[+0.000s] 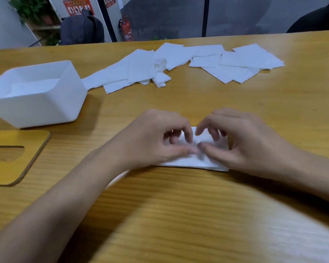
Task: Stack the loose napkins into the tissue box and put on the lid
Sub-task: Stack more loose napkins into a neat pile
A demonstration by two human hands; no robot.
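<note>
A folded white napkin (188,161) lies flat on the wooden table (179,205) in front of me. My left hand (152,137) and my right hand (243,139) sit side by side on top of it, fingers curled down, thumbs and fingertips pinching and pressing the paper; most of the napkin is hidden under them. The white tissue box (36,109) stands open at the left with napkins lying inside. Its wooden lid (17,171), with a slot cut in it, lies flat in front of the box. Several loose napkins (179,61) are spread across the far side of the table.
Beyond the table's far edge stand a dark backpack (82,29) and a red fire extinguisher (126,30). A dark-clothed person (315,18) sits at the far right corner.
</note>
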